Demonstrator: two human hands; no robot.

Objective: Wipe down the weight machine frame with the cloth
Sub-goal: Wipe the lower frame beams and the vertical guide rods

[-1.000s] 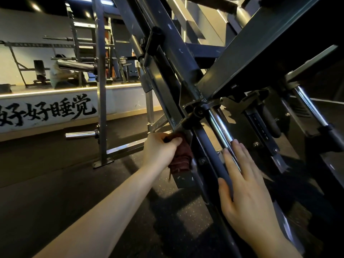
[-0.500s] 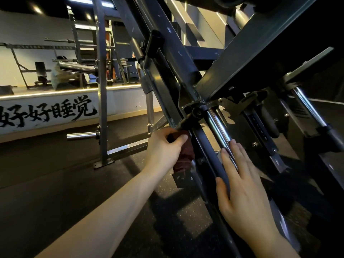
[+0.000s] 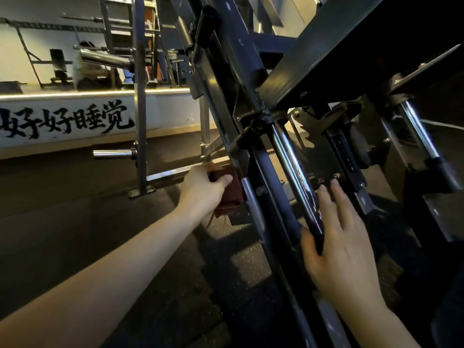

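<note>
My left hand (image 3: 203, 187) clamps the red cloth (image 3: 229, 197) against the left face of the frame rail (image 3: 270, 187) for wiping; my right hand (image 3: 344, 247), fingers straight, braces on the chrome rod (image 3: 293, 172).

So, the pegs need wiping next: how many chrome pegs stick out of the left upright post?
2: upper peg high on the post, lower peg near its foot. Others may be hidden.
</note>
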